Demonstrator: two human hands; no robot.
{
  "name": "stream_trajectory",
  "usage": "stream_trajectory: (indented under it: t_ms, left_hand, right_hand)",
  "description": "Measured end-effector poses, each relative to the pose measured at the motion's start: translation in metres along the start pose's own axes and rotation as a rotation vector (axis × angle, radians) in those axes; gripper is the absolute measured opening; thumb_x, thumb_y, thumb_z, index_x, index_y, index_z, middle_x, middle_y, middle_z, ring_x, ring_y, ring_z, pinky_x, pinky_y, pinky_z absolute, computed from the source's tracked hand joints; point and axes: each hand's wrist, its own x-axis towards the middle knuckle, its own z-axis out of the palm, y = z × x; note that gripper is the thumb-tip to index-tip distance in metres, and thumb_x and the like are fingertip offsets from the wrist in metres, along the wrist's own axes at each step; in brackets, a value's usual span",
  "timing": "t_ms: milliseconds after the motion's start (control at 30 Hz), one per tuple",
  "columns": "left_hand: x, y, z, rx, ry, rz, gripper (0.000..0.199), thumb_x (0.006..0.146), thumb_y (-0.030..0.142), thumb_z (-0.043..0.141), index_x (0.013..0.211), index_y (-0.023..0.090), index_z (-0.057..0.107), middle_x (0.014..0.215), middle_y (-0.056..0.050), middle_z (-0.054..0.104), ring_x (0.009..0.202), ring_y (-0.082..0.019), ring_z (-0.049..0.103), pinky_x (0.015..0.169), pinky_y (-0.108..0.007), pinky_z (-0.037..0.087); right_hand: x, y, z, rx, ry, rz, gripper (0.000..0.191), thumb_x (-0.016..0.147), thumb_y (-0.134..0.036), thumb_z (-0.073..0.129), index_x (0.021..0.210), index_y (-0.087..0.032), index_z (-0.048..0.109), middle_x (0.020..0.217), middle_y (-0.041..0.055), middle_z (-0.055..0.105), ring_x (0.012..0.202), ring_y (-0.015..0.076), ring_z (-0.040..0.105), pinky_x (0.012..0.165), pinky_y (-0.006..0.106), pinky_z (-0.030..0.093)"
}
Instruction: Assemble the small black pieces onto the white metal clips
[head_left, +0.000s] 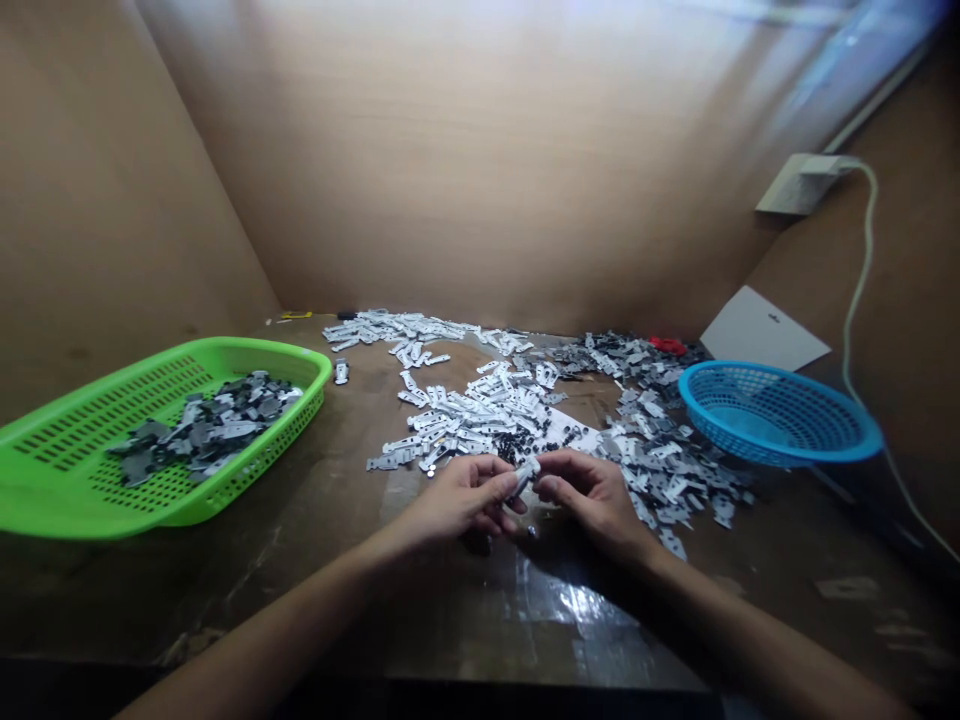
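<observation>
Pinches a small silvery metal part (526,474) between thumb and fingers of the left hand (466,497), closed around it. Brings thumb and forefinger of the right hand (598,497) close together at its far end; cannot tell whether gripping there too. Holds it over the brown tabletop (341,505), just short of scattered black pieces (517,441), white plates (450,420) and grey plates (660,470), between a green basket (60,520) and a blue basket (739,445).

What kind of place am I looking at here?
Probably a workbench in a small workshop or factory: heaps of small metal-looking plates lie on it, a green plastic basket holds more pieces, and the left hand holds a small part at the right hand's fingertips.
</observation>
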Motion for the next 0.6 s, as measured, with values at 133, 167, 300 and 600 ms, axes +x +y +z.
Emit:
stream_trajectory:
  t_ms: [133,167,300,600]
  left_hand:
    - [0.0007,-0.0014,-0.0011,-0.183,-0.073,-0.099,0.037,0.078,0.05,0.055,0.09,0.015,0.055,0.083,-0.009,0.066,0.058,-0.009,0.061,0.052,-0.017,0.044]
    - [0.0004,-0.0015,-0.0006,-0.208,-0.088,-0.116,0.038,0.077,0.05,0.056,0.091,0.015,0.055,0.083,-0.009,0.066,0.057,-0.009,0.061,0.051,-0.017,0.044]
    - [0.0005,-0.0018,-0.0002,-0.276,-0.122,-0.158,0.036,0.079,0.048,0.055,0.093,0.014,0.056,0.081,-0.009,0.066,0.056,-0.009,0.061,0.05,-0.016,0.044]
    - [0.0029,-0.0073,0.0002,-0.184,-0.085,-0.165,0.037,0.075,0.049,0.059,0.084,0.014,0.054,0.073,-0.008,0.066,0.053,-0.01,0.061,0.044,-0.015,0.042]
  right_hand:
    - [0.0004,0.0021,-0.0003,0.022,-0.001,0.025,0.023,0.078,-0.032,0.062,0.096,-0.017,0.064,0.08,0.0046,0.067,0.071,0.0161,0.063,0.065,0.027,0.05]
    - [0.0005,0.0021,-0.0004,0.027,-0.003,0.027,0.023,0.078,-0.031,0.062,0.096,-0.017,0.063,0.08,0.0045,0.068,0.071,0.016,0.063,0.065,0.027,0.05]
    - [0.0015,0.0006,-0.0005,0.023,-0.025,0.017,0.023,0.078,-0.031,0.061,0.097,-0.017,0.063,0.081,0.0044,0.068,0.073,0.016,0.063,0.068,0.028,0.05]
    - [0.0037,0.0001,0.0013,-0.034,-0.008,0.08,0.025,0.077,-0.038,0.06,0.084,-0.015,0.064,0.068,0.0022,0.063,0.059,0.0125,0.057,0.054,0.023,0.046]
